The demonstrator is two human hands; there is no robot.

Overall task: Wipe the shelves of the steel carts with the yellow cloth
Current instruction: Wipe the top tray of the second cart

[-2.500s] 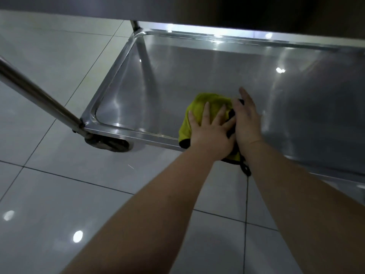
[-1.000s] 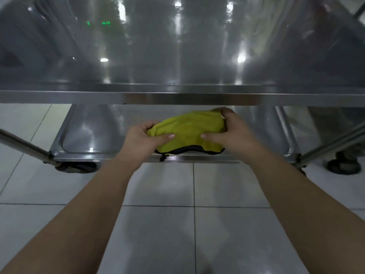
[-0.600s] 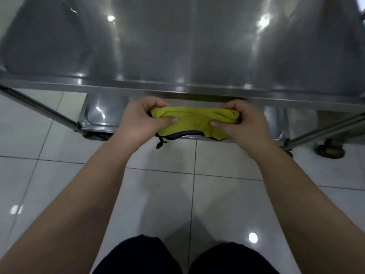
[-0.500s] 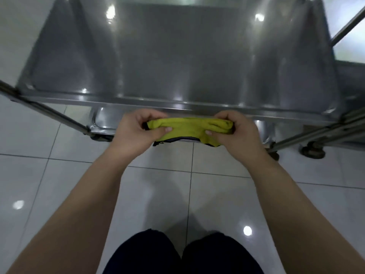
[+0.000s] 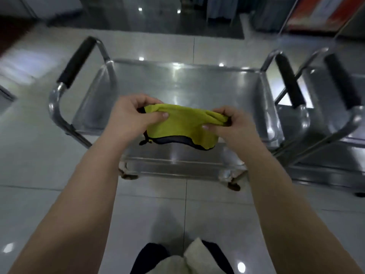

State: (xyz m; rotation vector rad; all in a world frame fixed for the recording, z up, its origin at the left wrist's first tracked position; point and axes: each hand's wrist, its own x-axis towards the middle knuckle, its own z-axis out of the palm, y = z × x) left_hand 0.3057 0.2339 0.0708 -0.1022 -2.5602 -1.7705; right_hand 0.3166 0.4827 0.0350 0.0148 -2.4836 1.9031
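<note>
I hold the yellow cloth [image 5: 182, 125] with a dark edge in the air above the near side of the steel cart's top shelf [image 5: 177, 84]. My left hand [image 5: 130, 117] pinches its left end and my right hand [image 5: 229, 125] pinches its right end, with the cloth stretched between them. The cart has black-gripped handles at the left [image 5: 76, 62] and the right [image 5: 288, 82]. Its lower shelves are hidden under the top shelf.
A second steel cart [image 5: 335, 107] stands close against the right side of the first. Glossy white floor tiles [image 5: 39, 155] surround both carts. A dark mat [image 5: 158, 18] and a red-and-white sign [image 5: 324, 10] lie beyond them.
Both hands lifted the cloth off the bottom shelf and raised it above the top shelf. My view rose from under the cart to above it.
</note>
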